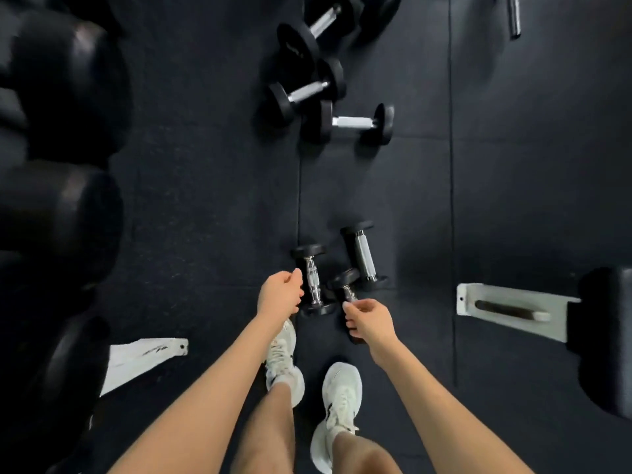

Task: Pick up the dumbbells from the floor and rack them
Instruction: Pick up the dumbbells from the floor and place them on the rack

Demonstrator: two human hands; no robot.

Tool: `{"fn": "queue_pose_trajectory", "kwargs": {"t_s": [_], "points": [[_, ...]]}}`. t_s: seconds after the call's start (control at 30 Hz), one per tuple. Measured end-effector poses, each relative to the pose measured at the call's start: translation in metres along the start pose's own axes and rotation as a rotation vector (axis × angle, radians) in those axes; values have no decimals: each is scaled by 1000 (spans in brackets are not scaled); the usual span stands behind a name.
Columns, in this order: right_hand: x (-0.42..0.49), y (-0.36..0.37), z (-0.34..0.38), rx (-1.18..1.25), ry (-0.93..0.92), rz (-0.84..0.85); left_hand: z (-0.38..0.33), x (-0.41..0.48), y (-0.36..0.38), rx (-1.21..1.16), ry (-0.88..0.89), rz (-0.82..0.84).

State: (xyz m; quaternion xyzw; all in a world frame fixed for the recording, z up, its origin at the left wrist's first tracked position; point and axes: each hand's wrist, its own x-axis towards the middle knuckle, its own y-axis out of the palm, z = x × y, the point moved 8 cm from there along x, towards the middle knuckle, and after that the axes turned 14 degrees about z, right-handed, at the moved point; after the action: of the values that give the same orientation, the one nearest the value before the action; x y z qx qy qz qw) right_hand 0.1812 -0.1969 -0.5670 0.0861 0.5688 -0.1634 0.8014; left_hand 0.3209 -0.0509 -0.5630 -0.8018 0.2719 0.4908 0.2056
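Observation:
Three small black dumbbells with chrome handles lie on the dark rubber floor just ahead of my feet. My left hand (281,293) hangs with curled fingers right beside the left dumbbell (313,280), holding nothing. My right hand (370,323) is cupped over the near end of the middle dumbbell (346,285), thumb and fingers apart around the handle; that dumbbell's near head is mostly hidden under the hand. The third small dumbbell (364,256) lies just beyond, untouched. Three bigger dumbbells (352,123) lie farther ahead. The dumbbell rack (61,206), holding large black dumbbells, fills the left edge.
A white rack foot (147,359) juts out on the floor at lower left. A bench base with a white foot plate (506,309) stands at the right. A chrome bar (513,17) lies at the top right. My white shoes (338,405) stand below the hands.

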Motion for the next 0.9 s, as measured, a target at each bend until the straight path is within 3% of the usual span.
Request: {"fn": "queue_pose_trajectory", "kwargs": {"t_s": [0.13,0.3,0.4,0.47,0.6,0.73,0.9], "points": [[97,12,-18,-120,-19,-11,29,99,13,68,-67,-21],[200,39,-52,-423,14,80,80,206,26,310,-184,-41],[236,52,-69,-637,19,48,107,247,38,394,-175,11],[249,62,-73,-738,-12,5,117,265,48,317,-113,58],[257,79,-77,-803,-39,-53,131,284,61,-131,-58,125],[256,80,-73,-806,-58,-73,124,282,56,-172,-1,80],[235,96,-60,-797,-31,85,129,249,36,-269,-108,51]]}}
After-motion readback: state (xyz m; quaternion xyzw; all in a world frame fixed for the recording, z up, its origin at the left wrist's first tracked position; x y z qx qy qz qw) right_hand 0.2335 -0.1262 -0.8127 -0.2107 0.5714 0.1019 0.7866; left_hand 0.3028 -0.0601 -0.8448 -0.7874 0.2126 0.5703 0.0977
